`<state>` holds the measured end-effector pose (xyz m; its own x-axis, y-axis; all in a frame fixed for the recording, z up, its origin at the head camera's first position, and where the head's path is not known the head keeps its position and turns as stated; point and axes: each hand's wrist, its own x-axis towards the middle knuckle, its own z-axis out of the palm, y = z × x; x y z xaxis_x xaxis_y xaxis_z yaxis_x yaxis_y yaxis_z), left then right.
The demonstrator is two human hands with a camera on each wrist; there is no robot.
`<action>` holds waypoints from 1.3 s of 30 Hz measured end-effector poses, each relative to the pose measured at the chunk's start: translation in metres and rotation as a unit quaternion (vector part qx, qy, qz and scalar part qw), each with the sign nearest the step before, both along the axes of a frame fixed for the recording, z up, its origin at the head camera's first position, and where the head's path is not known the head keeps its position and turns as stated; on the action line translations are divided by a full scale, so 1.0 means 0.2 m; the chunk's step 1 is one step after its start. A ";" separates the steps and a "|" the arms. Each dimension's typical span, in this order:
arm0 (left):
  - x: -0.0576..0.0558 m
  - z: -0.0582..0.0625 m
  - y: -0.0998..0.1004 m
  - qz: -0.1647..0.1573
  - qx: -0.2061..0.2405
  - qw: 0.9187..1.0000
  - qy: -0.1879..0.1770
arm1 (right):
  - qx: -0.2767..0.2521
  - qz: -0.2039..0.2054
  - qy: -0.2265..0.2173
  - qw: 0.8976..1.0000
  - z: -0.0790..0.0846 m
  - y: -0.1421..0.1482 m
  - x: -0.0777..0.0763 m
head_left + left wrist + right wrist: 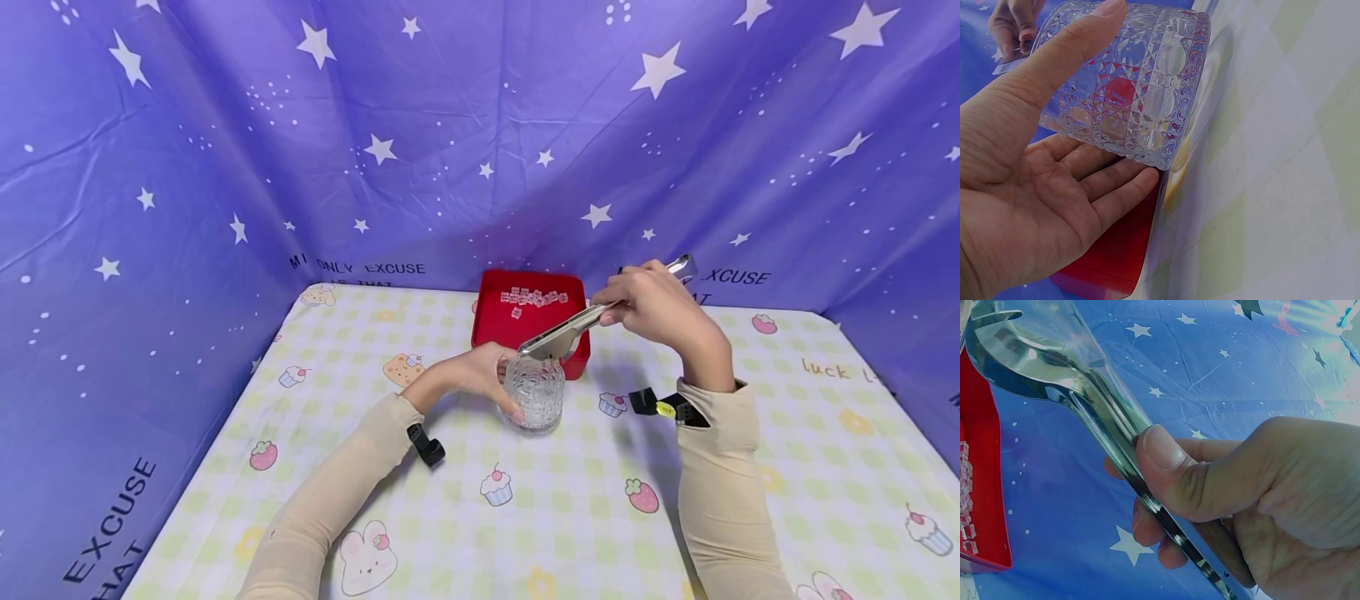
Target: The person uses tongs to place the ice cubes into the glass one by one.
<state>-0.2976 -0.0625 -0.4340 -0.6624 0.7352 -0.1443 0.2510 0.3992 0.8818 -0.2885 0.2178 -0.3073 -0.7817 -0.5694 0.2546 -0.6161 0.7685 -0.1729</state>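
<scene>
My left hand [476,372] holds a clear cut-glass tumbler [537,402] standing on the table, thumb on the near side and fingers on the far side. The faceted wall of the tumbler [1141,81] shows large in the left wrist view. My right hand [660,307] grips metal tongs [566,333] along their arms, thumb on top. Their scalloped heads [1029,362] point down to the left, at the tumbler's mouth. Whether anything sits between the tong heads cannot be told.
Behind the tumbler stands a red tray [495,327] with several small clear cubes [534,297] toward its back. A checked cloth [420,517] with printed cupcakes and strawberries covers the table. Purple star-printed curtains [450,100] hang at the back and sides.
</scene>
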 end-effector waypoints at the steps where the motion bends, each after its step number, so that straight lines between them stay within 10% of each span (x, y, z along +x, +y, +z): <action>1: 0.00 0.00 0.00 0.002 -0.003 1.000 0.001 | 0.002 -0.001 -0.002 1.000 0.00 0.00 0.00; 39: 0.01 0.01 0.01 -0.015 -0.004 1.000 0.018 | -0.004 -0.005 0.013 1.000 0.01 0.00 0.00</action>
